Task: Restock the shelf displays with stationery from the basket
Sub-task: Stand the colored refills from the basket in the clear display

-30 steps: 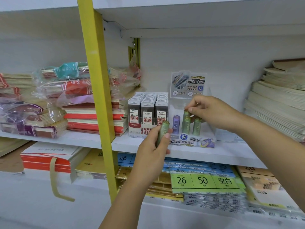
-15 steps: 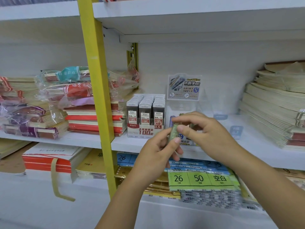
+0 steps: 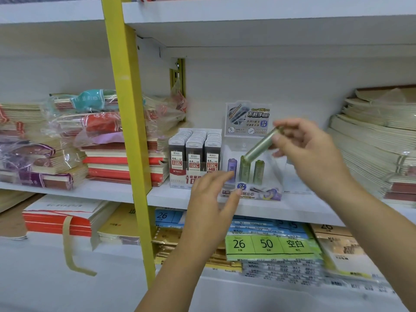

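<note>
A green lead tube (image 3: 261, 145) hangs tilted above the clear display box (image 3: 270, 194) on the middle shelf, pinched at its upper end by my right hand (image 3: 308, 152). Its lower end touches the top of a standing green tube (image 3: 244, 171). Another green tube (image 3: 258, 172) and a purple tube (image 3: 231, 166) also stand in the box. My left hand (image 3: 211, 199) is in front of the box's left side, fingers apart and holding nothing. The basket is out of view.
A tray of grey 0.5 mm lead cases (image 3: 194, 154) stands left of the display box. A yellow upright (image 3: 128, 131) divides the shelving. Wrapped notebook stacks (image 3: 108, 140) lie left, pale notebook stacks (image 3: 371, 140) right. Label sheets (image 3: 267, 244) fill the lower shelf.
The green tube passed from my left hand to my right hand, which lifted it up and right over the display box. My left hand let go and opened.
</note>
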